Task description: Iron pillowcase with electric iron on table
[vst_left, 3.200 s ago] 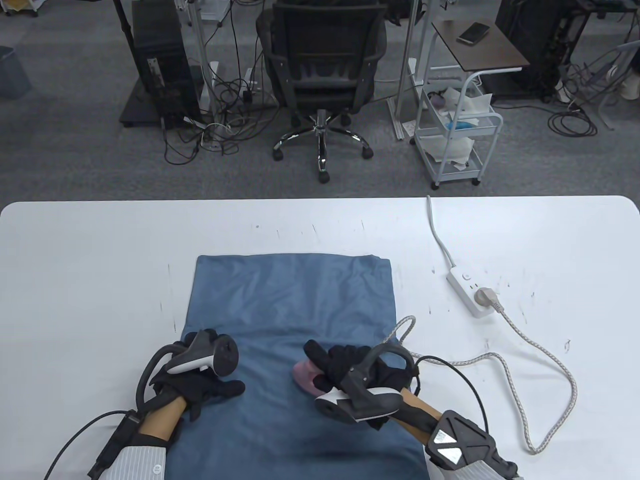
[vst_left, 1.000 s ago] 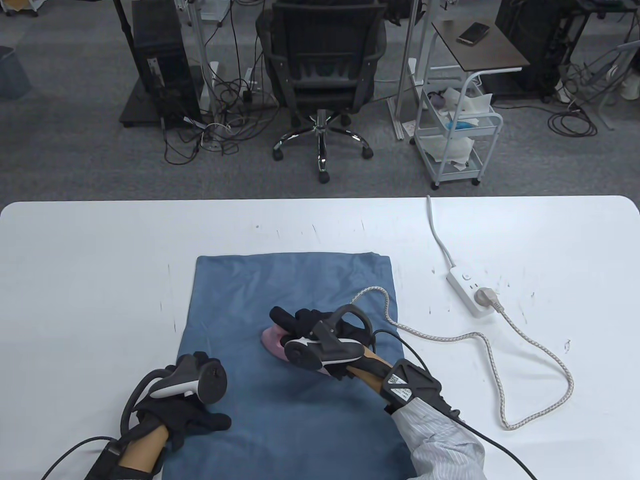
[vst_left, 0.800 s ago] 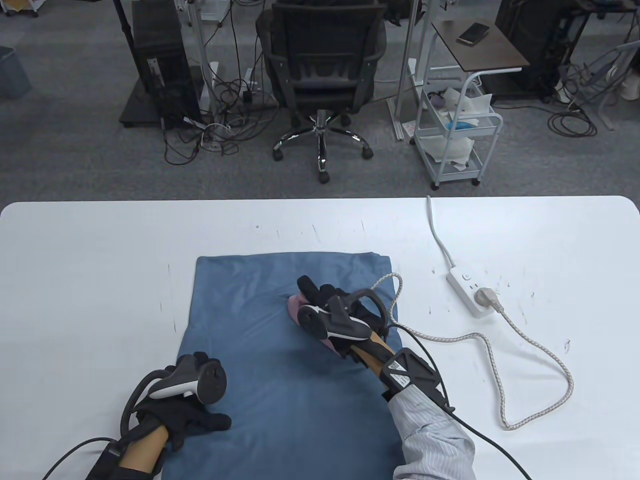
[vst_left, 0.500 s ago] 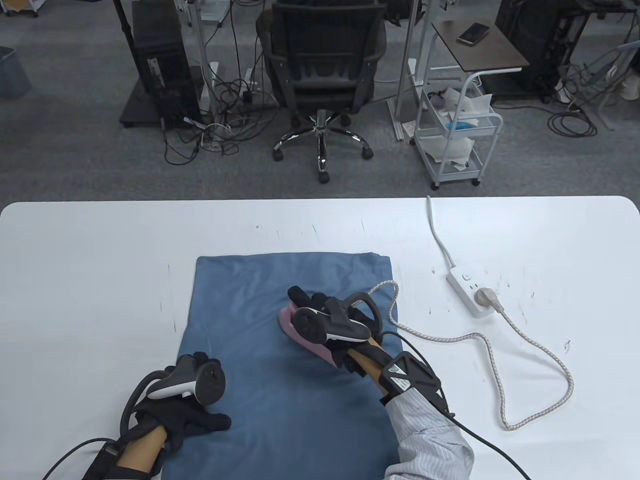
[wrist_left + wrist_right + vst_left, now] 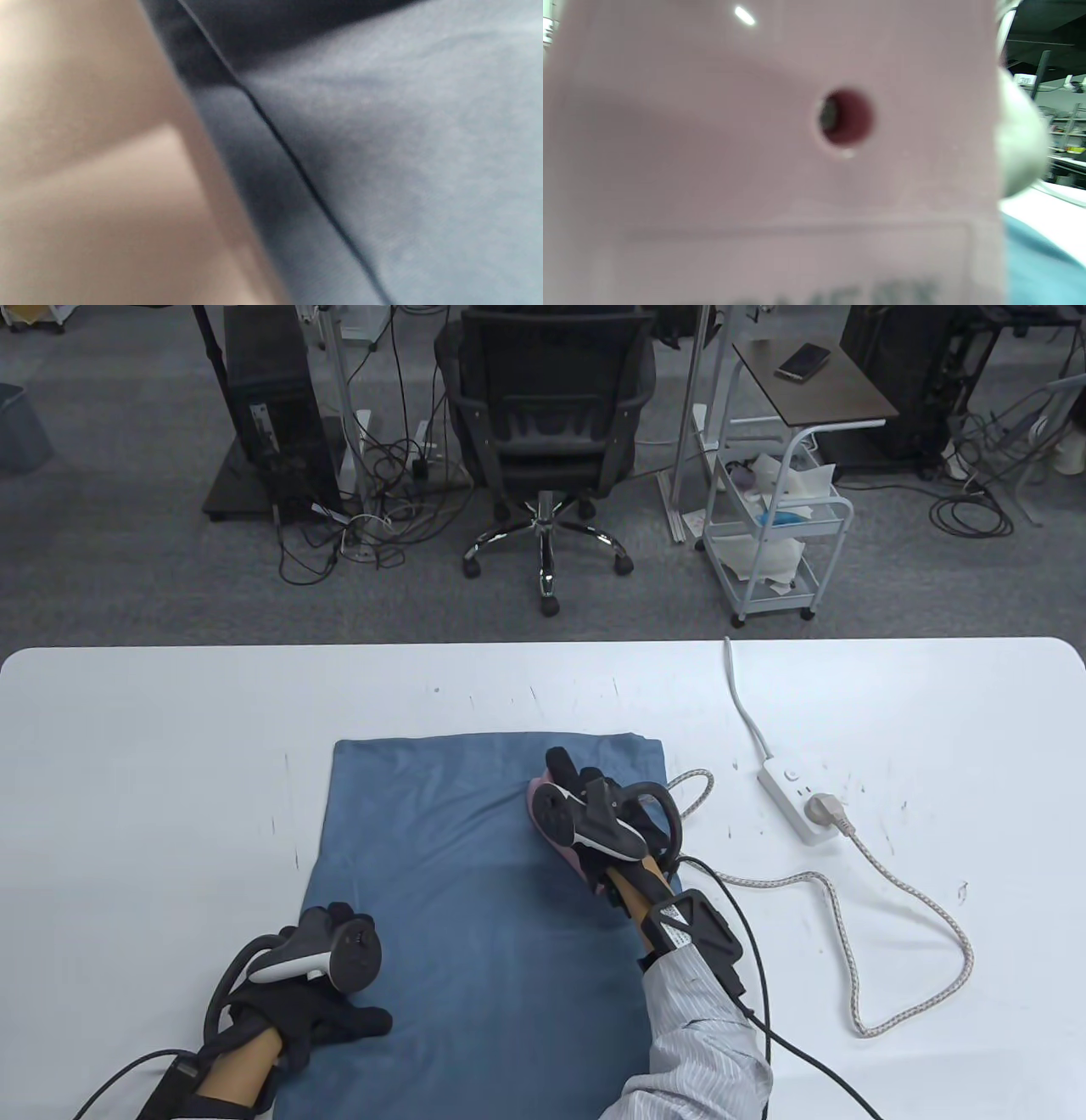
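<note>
A blue pillowcase [image 5: 475, 899] lies flat on the white table [image 5: 153, 746]. My right hand [image 5: 585, 806] grips a pink electric iron [image 5: 543, 814] that rests on the pillowcase near its far right corner. The iron's pink body [image 5: 755, 148] fills the right wrist view. My left hand [image 5: 331, 1010] rests flat on the pillowcase's near left edge, pressing it down. The left wrist view shows only blurred blue cloth [image 5: 403, 148] and table [image 5: 85, 190]; the fingers are hidden there.
The iron's braided cord [image 5: 857, 916] loops over the table on the right to a plug in a white power strip [image 5: 802, 797]. An office chair [image 5: 547, 415] and a white cart [image 5: 776, 534] stand beyond the table's far edge.
My right hand has slid the iron away from me and to the right, from the pillowcase's middle to its far right corner. The cord loop followed. My left hand has stayed put.
</note>
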Available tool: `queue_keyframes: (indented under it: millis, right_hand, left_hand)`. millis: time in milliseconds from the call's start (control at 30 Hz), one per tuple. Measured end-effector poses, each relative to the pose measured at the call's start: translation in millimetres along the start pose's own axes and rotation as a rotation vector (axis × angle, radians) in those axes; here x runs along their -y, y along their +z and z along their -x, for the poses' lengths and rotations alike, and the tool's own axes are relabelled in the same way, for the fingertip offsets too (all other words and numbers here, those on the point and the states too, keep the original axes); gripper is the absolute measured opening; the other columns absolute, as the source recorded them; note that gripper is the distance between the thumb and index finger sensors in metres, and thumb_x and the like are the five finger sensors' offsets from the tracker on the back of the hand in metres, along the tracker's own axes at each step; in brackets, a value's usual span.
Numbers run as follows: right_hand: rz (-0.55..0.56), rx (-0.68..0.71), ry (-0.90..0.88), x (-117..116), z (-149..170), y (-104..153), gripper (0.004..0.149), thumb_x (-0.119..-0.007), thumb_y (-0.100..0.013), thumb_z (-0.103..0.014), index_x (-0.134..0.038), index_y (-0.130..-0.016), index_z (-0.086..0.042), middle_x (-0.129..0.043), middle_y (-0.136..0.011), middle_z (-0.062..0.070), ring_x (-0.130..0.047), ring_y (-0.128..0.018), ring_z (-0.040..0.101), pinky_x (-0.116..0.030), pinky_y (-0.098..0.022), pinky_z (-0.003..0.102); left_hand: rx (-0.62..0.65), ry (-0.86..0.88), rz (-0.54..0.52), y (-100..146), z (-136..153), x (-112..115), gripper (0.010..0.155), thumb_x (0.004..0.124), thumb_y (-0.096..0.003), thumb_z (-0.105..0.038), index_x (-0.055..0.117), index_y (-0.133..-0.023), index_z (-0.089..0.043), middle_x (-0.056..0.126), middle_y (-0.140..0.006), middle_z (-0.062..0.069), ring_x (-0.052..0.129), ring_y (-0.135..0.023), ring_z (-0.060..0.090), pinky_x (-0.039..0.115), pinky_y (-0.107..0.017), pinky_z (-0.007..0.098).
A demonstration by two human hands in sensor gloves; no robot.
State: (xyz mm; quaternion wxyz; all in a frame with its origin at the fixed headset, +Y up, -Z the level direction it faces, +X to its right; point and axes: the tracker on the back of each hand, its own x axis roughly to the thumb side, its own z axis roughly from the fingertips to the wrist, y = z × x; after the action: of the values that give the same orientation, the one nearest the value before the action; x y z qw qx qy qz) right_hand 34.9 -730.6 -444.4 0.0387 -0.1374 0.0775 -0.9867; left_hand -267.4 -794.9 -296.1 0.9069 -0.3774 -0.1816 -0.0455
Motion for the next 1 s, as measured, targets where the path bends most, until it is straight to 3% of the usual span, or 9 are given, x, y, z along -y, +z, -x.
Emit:
queue_keyframes:
  millis: [233,300,733,1000]
  right_hand:
    - [-0.028,0.115,-0.152,5,-6,17,0.062,-0.056,-0.056,-0.044,-0.045,-0.109,-0.013,-0.088,-0.072,0.008,-0.093,-0.039,0.016,-0.086,-0.033,0.031]
    - [-0.017,0.125,-0.101,5,-7,19,0.062,-0.056,-0.056,-0.044,-0.045,-0.109,-0.014,-0.088,-0.072,0.008,-0.093,-0.039,0.015,-0.086,-0.033,0.031]
    - [-0.035,-0.124,-0.014,-2,54,4,0.063,-0.056,-0.056,-0.044,-0.044,-0.109,-0.013,-0.087,-0.073,0.008,-0.093,-0.040,0.016,-0.086,-0.034,0.032]
    - [-0.041,-0.013,-0.117,3,46,24,0.066,-0.057,-0.055,-0.044,-0.050,-0.108,-0.004,-0.087,-0.073,0.008,-0.093,-0.039,0.016,-0.086,-0.034,0.032]
  left_hand:
    - [0.003,0.001,0.000,0,0,0,0.115,0.052,-0.0425,-0.070,-0.015,-0.105,-0.001,-0.021,-0.104,0.036,-0.008,-0.095,0.063,0.013,-0.070,0.072]
    - [0.004,0.002,0.000,0,0,0,0.116,0.053,-0.0424,-0.070,-0.015,-0.105,-0.001,-0.021,-0.104,0.036,-0.008,-0.095,0.064,0.013,-0.069,0.072]
    - [0.000,-0.007,0.004,-1,0,0,0.116,0.052,-0.0424,-0.071,-0.015,-0.105,0.000,-0.021,-0.104,0.036,-0.007,-0.095,0.064,0.013,-0.070,0.071]
    - [0.000,-0.006,0.003,-1,0,0,0.116,0.052,-0.0423,-0.070,-0.015,-0.105,-0.001,-0.021,-0.104,0.036,-0.007,-0.095,0.063,0.013,-0.070,0.071]
